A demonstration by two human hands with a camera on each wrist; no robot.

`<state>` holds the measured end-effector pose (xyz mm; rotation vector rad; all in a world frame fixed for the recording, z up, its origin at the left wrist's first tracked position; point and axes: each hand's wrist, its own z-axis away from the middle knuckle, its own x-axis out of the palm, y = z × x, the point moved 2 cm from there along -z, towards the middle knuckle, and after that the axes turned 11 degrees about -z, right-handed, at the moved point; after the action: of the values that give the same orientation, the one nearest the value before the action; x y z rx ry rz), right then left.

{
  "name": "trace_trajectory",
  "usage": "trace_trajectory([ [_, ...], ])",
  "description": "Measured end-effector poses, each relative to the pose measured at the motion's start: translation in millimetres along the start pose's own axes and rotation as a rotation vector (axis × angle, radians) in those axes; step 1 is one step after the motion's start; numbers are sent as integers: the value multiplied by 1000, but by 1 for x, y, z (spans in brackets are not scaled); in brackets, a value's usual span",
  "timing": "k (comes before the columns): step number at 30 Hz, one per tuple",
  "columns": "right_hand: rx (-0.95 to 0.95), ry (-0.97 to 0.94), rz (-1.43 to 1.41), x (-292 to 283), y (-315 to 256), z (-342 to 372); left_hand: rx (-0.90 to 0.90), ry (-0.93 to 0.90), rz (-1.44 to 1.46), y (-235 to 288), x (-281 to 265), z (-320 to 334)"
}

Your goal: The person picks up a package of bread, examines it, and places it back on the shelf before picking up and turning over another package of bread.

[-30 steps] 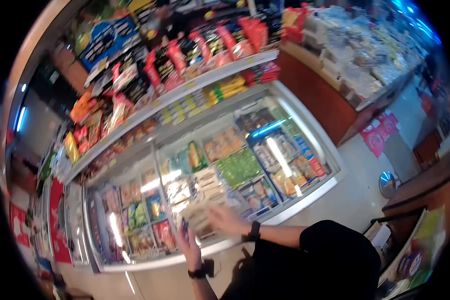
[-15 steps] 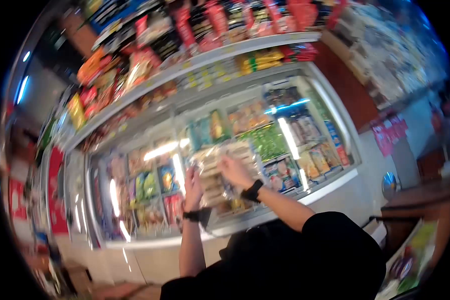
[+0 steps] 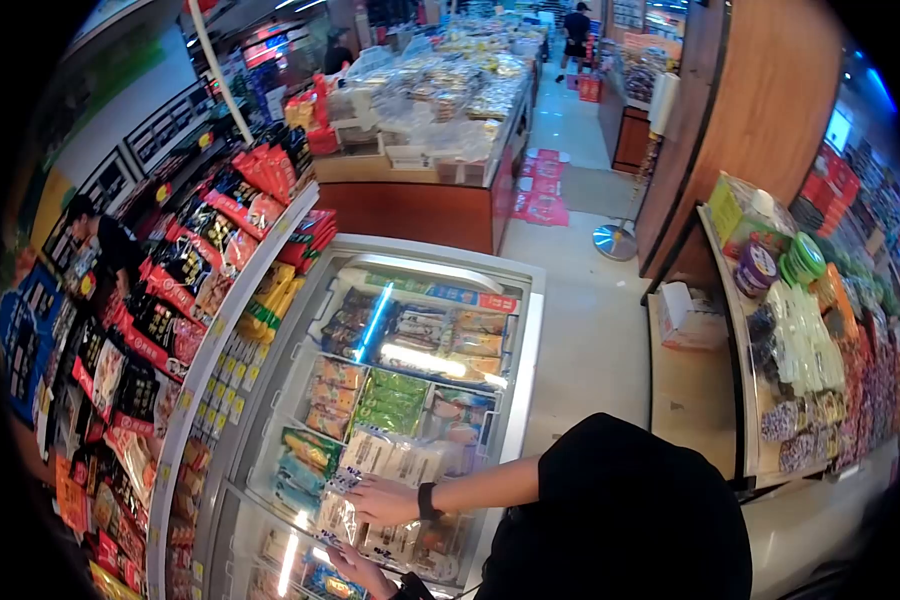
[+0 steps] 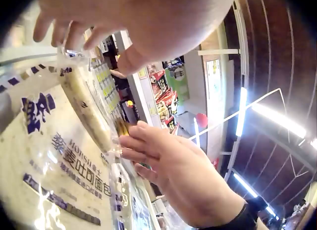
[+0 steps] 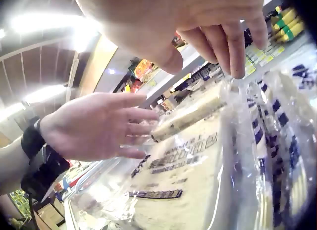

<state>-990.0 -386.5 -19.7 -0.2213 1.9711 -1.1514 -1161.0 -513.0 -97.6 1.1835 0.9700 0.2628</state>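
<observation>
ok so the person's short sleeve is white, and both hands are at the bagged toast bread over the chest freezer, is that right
Not quite: the short sleeve is black, not white, as the head view shows. The left hand and right hand are indeed at the bagged toast bread over the chest freezer.

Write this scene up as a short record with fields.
Place: shop, at a chest freezer
Left hand: fingers extended, beside the bread packages; contact unclear
Right hand: fingers relaxed, over the bread packages; contact unclear
Wrapping: clear, with dark print
Alongside: red-and-black bags on display
Beyond: brown-sided counter piled with packaged goods
</observation>
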Motion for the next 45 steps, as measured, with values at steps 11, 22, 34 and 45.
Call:
trace_trajectory([
  [11,313,314,-88,-129,-12,165,-28,-587,151,155,-10,126],
  [22,453,729,-109,-222,16,316,150,-1176,128,134,150,210],
  [34,640,1180,-143,-367,50,565,621,-1475,-71,325,373,427],
  [45,841,1298,-79,-424,123,633,738,-1641,-50,388,551,507],
])
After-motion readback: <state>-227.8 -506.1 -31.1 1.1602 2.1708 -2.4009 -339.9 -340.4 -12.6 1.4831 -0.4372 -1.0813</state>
